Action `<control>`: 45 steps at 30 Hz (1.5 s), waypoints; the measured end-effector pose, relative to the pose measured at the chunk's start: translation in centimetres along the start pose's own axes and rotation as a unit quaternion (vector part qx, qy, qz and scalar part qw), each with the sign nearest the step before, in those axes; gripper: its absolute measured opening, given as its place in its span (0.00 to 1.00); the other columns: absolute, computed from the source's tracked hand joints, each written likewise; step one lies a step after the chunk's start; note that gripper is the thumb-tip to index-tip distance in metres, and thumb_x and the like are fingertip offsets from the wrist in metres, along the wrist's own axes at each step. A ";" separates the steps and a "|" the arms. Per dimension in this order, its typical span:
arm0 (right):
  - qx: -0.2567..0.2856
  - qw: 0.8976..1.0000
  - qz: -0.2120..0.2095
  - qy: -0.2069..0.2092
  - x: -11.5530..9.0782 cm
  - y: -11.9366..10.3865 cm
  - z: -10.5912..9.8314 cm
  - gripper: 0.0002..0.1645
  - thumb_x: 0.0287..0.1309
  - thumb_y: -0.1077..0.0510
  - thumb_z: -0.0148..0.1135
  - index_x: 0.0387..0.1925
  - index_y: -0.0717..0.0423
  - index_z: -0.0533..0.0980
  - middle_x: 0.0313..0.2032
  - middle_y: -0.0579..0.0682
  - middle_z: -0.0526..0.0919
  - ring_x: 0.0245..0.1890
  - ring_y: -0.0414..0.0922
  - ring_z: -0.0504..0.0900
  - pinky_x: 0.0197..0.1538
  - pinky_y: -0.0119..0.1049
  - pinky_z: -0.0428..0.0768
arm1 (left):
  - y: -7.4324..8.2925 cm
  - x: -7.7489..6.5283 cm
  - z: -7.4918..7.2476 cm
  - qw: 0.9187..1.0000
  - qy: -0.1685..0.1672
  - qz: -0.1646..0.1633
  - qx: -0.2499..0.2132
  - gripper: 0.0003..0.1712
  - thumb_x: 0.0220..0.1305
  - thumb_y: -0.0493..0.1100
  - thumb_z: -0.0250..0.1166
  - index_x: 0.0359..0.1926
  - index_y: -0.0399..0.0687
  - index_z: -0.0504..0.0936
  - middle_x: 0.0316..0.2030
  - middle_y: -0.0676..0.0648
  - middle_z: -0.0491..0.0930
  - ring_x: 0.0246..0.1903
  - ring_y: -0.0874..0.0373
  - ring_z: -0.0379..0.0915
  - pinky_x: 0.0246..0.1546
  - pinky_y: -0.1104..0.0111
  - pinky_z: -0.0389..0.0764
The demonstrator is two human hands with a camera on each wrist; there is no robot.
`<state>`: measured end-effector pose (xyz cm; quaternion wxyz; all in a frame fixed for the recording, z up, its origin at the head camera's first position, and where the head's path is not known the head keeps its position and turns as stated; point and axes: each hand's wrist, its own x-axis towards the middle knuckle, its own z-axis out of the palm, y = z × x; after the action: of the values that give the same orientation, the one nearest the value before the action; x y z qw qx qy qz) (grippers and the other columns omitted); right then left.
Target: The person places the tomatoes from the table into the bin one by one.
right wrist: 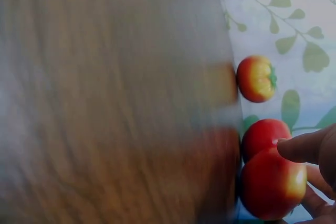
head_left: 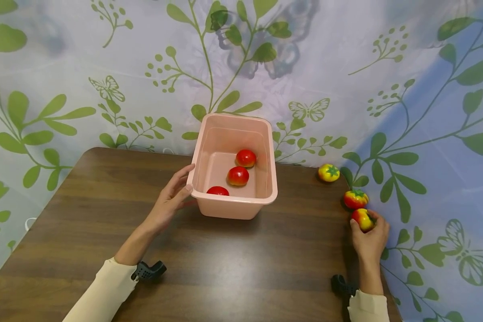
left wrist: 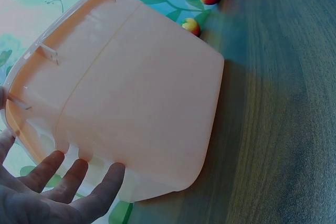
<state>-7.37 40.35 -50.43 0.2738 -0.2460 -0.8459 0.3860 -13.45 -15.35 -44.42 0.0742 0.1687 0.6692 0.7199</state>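
Observation:
A pink plastic bin [head_left: 235, 203] stands on the table with three red toy tomatoes [head_left: 238, 176] inside. My left hand [head_left: 170, 199] holds its left side, thumb and a finger at the rim. In the left wrist view, several fingertips [left wrist: 118, 169] touch the bin's outer wall [left wrist: 142, 98]. Over at the table's right edge, my right hand [head_left: 372, 237] grips a red-and-yellow toy tomato [head_left: 362, 219]. The thumb lies on that tomato [right wrist: 273, 184] in the right wrist view; its other fingers are partly hidden. Just behind it sits a second tomato [head_left: 356, 199] with a green top.
A yellower tomato [head_left: 328, 173] lies at the back right corner of the brown wooden table [head_left: 241, 264]. A leaf-patterned cloth [head_left: 137, 89] hangs along the back and the right side. Each wrist carries a black camera mount [head_left: 149, 270].

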 end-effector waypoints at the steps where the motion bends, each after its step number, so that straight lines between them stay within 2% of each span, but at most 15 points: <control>1: -0.002 1.000 0.000 0.000 0.1 0.1 0.0 0.34 0.61 0.65 0.73 0.68 0.67 0.73 0.65 0.73 0.69 0.68 0.68 0.67 0.69 0.60 0.63 | 0.0 0.0 0.0 1.000 0.000 -0.001 0.000 0.34 0.86 0.41 0.51 0.86 0.62 0.56 0.80 0.34 0.60 0.68 0.60 0.75 0.61 0.52 0.88; 8: -0.012 1.000 -0.010 -0.009 0.4 0.9 -0.1 0.33 0.60 0.65 0.73 0.66 0.66 0.74 0.64 0.74 0.68 0.65 0.69 0.67 0.66 0.63 0.64 | 0.0 -0.2 0.0 1.000 0.001 -0.001 0.005 0.34 0.87 0.42 0.50 0.86 0.62 0.55 0.80 0.34 0.60 0.69 0.60 0.74 0.62 0.51 0.88; 15: -0.013 1.000 -0.015 -0.001 0.4 1.1 0.1 0.32 0.60 0.64 0.73 0.66 0.64 0.76 0.64 0.72 0.68 0.65 0.68 0.68 0.63 0.58 0.63 | 0.1 -0.1 0.0 1.000 0.000 0.000 0.003 0.34 0.87 0.42 0.50 0.86 0.62 0.55 0.80 0.33 0.59 0.69 0.60 0.74 0.62 0.50 0.88; 21: -0.003 1.000 -0.017 0.008 0.2 0.3 0.2 0.32 0.61 0.62 0.73 0.67 0.61 0.76 0.64 0.71 0.68 0.66 0.67 0.68 0.65 0.57 0.64 | 0.1 -0.1 0.0 1.000 0.000 0.000 0.004 0.34 0.87 0.42 0.50 0.86 0.62 0.56 0.80 0.35 0.60 0.71 0.51 0.73 0.62 0.48 0.88; 24: -0.002 0.999 -0.027 0.017 0.2 -0.6 0.1 0.33 0.61 0.61 0.74 0.67 0.59 0.77 0.64 0.68 0.69 0.64 0.60 0.69 0.64 0.52 0.65 | 0.0 -0.1 0.0 1.000 0.001 0.001 0.006 0.34 0.87 0.42 0.50 0.86 0.62 0.56 0.80 0.37 0.60 0.71 0.51 0.72 0.62 0.48 0.88; 26: 0.001 0.999 -0.038 0.025 0.2 -1.4 0.0 0.33 0.60 0.61 0.75 0.66 0.58 0.78 0.61 0.63 0.71 0.59 0.50 0.70 0.61 0.42 0.67 | 0.0 -0.1 0.0 1.000 0.001 0.001 0.007 0.34 0.87 0.42 0.50 0.86 0.62 0.56 0.80 0.36 0.60 0.70 0.54 0.73 0.62 0.48 0.87; 29: 0.015 0.998 -0.059 0.033 0.2 -2.7 -0.2 0.32 0.60 0.61 0.76 0.66 0.56 0.79 0.56 0.44 0.72 0.55 0.34 0.67 0.54 0.22 0.69 | 0.0 -0.1 0.0 1.000 0.001 0.002 0.006 0.34 0.87 0.42 0.50 0.86 0.62 0.56 0.80 0.35 0.60 0.69 0.58 0.74 0.62 0.48 0.87; 31: 0.037 0.996 -0.074 0.033 0.2 -3.6 -0.2 0.32 0.60 0.61 0.76 0.66 0.55 0.80 0.54 0.33 0.68 0.55 0.29 0.66 0.49 0.11 0.70 | 0.0 -0.1 0.0 1.000 0.001 0.002 0.004 0.34 0.87 0.42 0.50 0.86 0.62 0.56 0.80 0.35 0.60 0.69 0.59 0.74 0.62 0.48 0.87; 32: 0.047 0.995 -0.083 0.031 0.3 -4.1 -0.3 0.32 0.60 0.62 0.76 0.66 0.55 0.80 0.54 0.29 0.66 0.55 0.28 0.67 0.48 0.09 0.72 | 0.0 -0.1 0.0 1.000 0.001 0.002 0.003 0.34 0.87 0.42 0.51 0.86 0.62 0.56 0.80 0.34 0.60 0.69 0.59 0.74 0.62 0.48 0.87; 35: 0.078 0.991 -0.110 0.024 0.2 -5.8 -0.5 0.33 0.59 0.63 0.77 0.66 0.52 0.80 0.56 0.25 0.65 0.58 0.30 0.71 0.49 0.08 0.75 | 0.0 -0.2 0.0 1.000 0.001 0.003 0.001 0.34 0.87 0.42 0.50 0.86 0.61 0.55 0.80 0.34 0.59 0.69 0.59 0.74 0.62 0.49 0.88; 41: 0.134 0.978 -0.163 0.001 -0.2 -9.2 -1.2 0.35 0.57 0.68 0.78 0.67 0.53 0.80 0.61 0.29 0.69 0.60 0.38 0.75 0.54 0.12 0.79 | -0.1 -0.2 0.0 1.000 0.002 0.002 0.003 0.34 0.87 0.42 0.50 0.86 0.62 0.55 0.80 0.33 0.59 0.68 0.59 0.74 0.62 0.50 0.88; 45: 0.146 0.973 -0.177 -0.011 -0.5 -10.9 -1.3 0.36 0.57 0.70 0.76 0.68 0.54 0.80 0.62 0.29 0.69 0.61 0.39 0.75 0.57 0.13 0.79 | 0.0 -0.1 0.1 1.000 0.002 0.002 0.005 0.34 0.87 0.43 0.50 0.86 0.62 0.56 0.81 0.34 0.58 0.69 0.58 0.73 0.62 0.50 0.88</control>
<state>-8.34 34.39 -41.25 0.3618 -0.0454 -0.8132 0.4536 -13.33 -15.34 -44.47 0.0704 0.1690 0.6723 0.7173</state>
